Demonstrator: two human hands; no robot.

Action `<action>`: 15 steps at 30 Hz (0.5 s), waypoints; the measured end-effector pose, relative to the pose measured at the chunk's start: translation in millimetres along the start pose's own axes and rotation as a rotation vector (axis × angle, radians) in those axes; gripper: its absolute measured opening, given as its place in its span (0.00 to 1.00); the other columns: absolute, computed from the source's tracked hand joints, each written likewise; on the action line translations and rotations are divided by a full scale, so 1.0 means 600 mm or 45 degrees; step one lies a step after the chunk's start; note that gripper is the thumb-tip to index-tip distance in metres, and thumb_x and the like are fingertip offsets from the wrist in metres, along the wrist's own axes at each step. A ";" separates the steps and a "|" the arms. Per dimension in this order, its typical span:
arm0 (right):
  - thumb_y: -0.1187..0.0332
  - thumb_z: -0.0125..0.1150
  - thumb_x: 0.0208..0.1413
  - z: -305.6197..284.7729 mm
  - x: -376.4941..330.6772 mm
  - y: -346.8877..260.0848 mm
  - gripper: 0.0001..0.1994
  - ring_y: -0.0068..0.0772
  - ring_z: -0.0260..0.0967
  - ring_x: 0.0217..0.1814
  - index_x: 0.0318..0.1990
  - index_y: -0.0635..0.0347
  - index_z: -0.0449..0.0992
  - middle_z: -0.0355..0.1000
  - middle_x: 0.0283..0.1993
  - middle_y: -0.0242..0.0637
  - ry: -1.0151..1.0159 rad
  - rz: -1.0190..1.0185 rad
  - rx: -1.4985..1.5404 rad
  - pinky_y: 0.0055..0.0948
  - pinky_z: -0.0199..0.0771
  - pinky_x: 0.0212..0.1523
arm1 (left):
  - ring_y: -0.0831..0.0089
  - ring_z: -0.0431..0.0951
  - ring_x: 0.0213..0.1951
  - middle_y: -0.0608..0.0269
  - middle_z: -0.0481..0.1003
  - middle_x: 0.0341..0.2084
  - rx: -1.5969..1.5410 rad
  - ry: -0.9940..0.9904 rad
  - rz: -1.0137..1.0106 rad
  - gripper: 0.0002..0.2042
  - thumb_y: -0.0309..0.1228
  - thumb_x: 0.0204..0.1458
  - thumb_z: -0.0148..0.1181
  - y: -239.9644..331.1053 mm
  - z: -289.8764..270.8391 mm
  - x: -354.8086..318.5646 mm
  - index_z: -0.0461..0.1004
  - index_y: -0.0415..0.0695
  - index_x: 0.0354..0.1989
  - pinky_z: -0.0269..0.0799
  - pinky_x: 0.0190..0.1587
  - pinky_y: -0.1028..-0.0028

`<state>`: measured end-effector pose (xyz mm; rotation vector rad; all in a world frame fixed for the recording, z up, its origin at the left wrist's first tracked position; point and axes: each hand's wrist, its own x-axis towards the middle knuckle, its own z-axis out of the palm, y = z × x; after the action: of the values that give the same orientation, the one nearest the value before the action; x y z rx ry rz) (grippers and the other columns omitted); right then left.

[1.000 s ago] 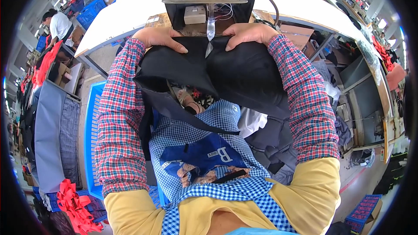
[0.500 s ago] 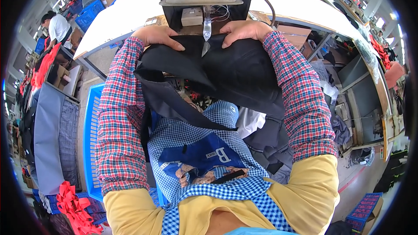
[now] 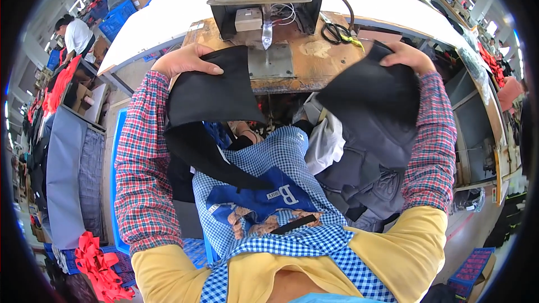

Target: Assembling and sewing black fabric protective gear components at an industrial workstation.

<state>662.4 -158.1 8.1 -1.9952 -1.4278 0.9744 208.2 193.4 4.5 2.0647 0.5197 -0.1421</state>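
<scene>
Big change from half a second back: the two dark pieces were pushed together under the sewing machine (image 3: 264,0), hands side by side at the top middle of the frame, and now they're pulled well apart. The left hand (image 3: 182,60) sits upper left of centre, thumb on top and fingers under, grip closed on the top edge of a black fabric piece (image 3: 210,98) that hangs down toward the lap, with a long dark strip (image 3: 216,163) trailing from its lower end toward the middle of the frame. The right hand (image 3: 407,56) has swung out to the upper right – its grip is pinched on the top of a second dark grey fabric piece (image 3: 373,95), which drapes over the pile of grey cloth (image 3: 365,163) at centre right.

Between the hands the wooden table (image 3: 314,53) is now showing, with the metal plate (image 3: 270,62) under the needle in plain view; earlier the cloth covered that spot. A pair of scissors (image 3: 336,32) lies on the table to the right of the machine, near the right hand.

Lower middle: blue checked apron (image 3: 281,157) and yellow sleeves, same as before. Far upper left another person (image 3: 76,33) is bent over their own work – hasn't really moved.
</scene>
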 end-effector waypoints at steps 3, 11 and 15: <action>0.65 0.70 0.45 -0.031 -0.077 0.084 0.17 0.29 0.71 0.41 0.40 0.65 0.74 0.73 0.35 0.35 0.517 0.411 -0.578 0.30 0.72 0.45 | 0.78 0.79 0.32 0.65 0.81 0.33 0.024 0.044 0.013 0.19 0.40 0.50 0.70 0.012 0.014 0.007 0.80 0.38 0.44 0.75 0.42 0.81; 0.61 0.60 0.59 0.166 -0.108 0.014 0.18 0.30 0.72 0.48 0.48 0.69 0.76 0.76 0.44 0.41 0.496 -0.161 -0.104 0.29 0.71 0.50 | 0.68 0.79 0.41 0.58 0.81 0.37 0.557 0.149 0.114 0.28 0.54 0.50 0.64 0.061 0.095 -0.019 0.79 0.40 0.47 0.72 0.48 0.71; 0.48 0.58 0.61 0.362 -0.075 -0.150 0.33 0.27 0.68 0.55 0.62 0.69 0.64 0.70 0.56 0.41 -0.056 -0.153 0.548 0.29 0.70 0.54 | 0.65 0.81 0.38 0.54 0.81 0.34 0.231 0.241 0.270 0.27 0.54 0.49 0.64 0.086 0.203 -0.034 0.79 0.38 0.43 0.74 0.44 0.68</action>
<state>430.1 -173.6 -48.4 -1.5675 -1.2185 1.1632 224.4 61.4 -12.6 2.3098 0.4097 0.1378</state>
